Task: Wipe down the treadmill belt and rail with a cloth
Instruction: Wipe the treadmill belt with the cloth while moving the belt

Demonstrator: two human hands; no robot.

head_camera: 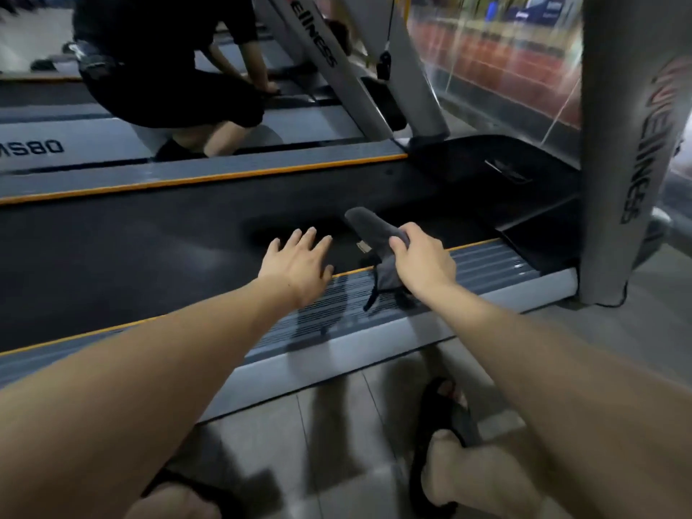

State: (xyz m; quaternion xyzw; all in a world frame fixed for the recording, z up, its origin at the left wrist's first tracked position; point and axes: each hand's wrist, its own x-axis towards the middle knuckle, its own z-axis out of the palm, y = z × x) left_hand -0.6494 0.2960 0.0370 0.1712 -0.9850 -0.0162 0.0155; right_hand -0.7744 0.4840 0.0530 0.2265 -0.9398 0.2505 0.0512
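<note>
Head view, left to right: far left, a second person (168, 69) in black crouches on the neighbouring treadmill (112, 140), hands down near its belt. Centre, black treadmill belt (149, 234) runs left-right, orange trim on both edges. Left hand (299, 264) reaches over the near edge of the belt, fingers spread and straight, holding nothing; contact with the belt unclear. Just right of it, right hand (419, 260) grips a dark grey cloth (374, 226), fingers curled round it; one end sticks up over the belt, the other hangs onto the ribbed grey side rail (486, 264). Right, grey upright post (629, 144) with lettering. Near, tiled floor (329, 413), feet in black sandals (449, 413).
</note>
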